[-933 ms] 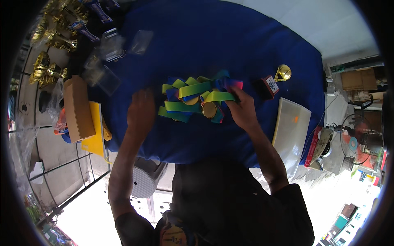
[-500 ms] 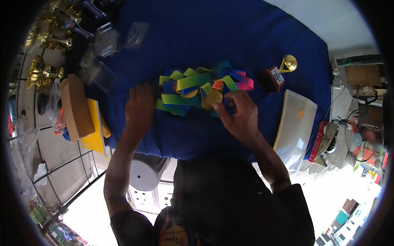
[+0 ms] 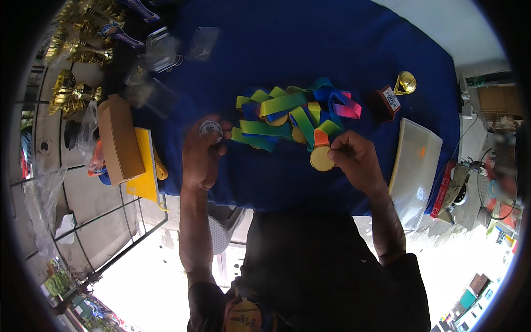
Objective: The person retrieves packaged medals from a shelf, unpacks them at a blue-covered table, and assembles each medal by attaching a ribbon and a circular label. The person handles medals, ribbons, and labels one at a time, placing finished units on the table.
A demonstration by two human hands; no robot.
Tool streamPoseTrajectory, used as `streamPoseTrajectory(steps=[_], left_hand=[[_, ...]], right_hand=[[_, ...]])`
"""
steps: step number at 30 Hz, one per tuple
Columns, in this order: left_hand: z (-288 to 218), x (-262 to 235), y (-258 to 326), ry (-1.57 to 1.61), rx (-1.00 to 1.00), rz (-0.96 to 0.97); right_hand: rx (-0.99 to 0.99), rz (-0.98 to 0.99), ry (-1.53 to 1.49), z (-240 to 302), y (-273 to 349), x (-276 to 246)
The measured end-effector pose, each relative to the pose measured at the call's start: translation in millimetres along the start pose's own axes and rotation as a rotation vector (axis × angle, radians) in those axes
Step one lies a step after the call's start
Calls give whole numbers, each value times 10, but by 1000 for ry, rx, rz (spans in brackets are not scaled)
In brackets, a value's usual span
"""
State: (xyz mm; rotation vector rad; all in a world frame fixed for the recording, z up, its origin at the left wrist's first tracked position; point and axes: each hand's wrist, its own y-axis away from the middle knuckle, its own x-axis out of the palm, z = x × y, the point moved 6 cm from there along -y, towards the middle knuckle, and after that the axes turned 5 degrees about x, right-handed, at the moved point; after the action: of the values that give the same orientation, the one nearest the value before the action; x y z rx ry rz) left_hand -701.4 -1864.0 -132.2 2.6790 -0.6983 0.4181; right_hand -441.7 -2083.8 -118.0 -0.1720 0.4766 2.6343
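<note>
A heap of medals with green, yellow, blue and pink ribbons [image 3: 287,113] lies on a blue tablecloth [image 3: 310,50]. My right hand [image 3: 354,160] pinches a gold medal [image 3: 321,158] with an orange ribbon at the heap's near edge. My left hand [image 3: 200,155] holds a small round grey sticker disc [image 3: 211,128] between its fingertips, to the left of the heap. Both forearms come up from the lower edge.
A brown cardboard box [image 3: 119,141] and yellow pad [image 3: 145,166] sit at the left table edge. Gold trophies [image 3: 74,91] and clear plastic cases [image 3: 160,50] stand far left. A small trophy with dark base [image 3: 395,94] and a clear plastic sleeve [image 3: 415,166] lie right.
My right hand has lifted one gold medal out toward me. My left hand has drawn back from the heap and now holds a small round disc.
</note>
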Motion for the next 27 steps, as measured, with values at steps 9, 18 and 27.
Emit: streamPoseTrajectory(steps=[9,18,27], left_hand=[[492,1039,706,-36,-159,159],[607,1109,850,-3,-156,212],[152,367,479,-624,246,-162]], right_hand=[[-252,-150,276,183,458,113],[69,34,-240,63,281,485],[-27,-52,-53,-84,349,-41]])
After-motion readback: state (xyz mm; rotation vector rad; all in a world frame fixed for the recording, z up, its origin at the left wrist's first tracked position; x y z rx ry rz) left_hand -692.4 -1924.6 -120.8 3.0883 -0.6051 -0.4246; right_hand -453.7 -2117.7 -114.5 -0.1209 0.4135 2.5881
